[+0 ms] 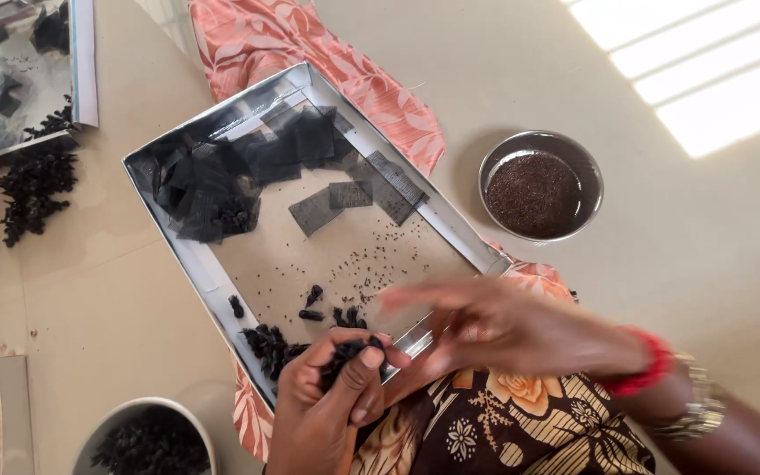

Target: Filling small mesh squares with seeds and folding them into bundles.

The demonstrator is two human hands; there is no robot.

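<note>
A shiny rectangular tray (188,255) lies tilted on the floor in front of me, with black mesh squares (248,167) heaped at its far end and small dark seeds scattered over its middle. Small black bundles (270,343) lie at its near edge. My left hand (327,405) is closed around a black mesh bundle (349,352) at the tray's near rim. My right hand (503,330), blurred, hovers with fingers spread just right of it, over the tray's near corner; it wears red and metal bangles at the wrist.
A steel bowl of dark brown seeds (538,189) stands right of the tray. A white bowl of black bundles (147,440) sits near left. A second tray (85,66) and a loose black pile (32,185) lie far left. Orange patterned cloth (380,97) runs under the tray.
</note>
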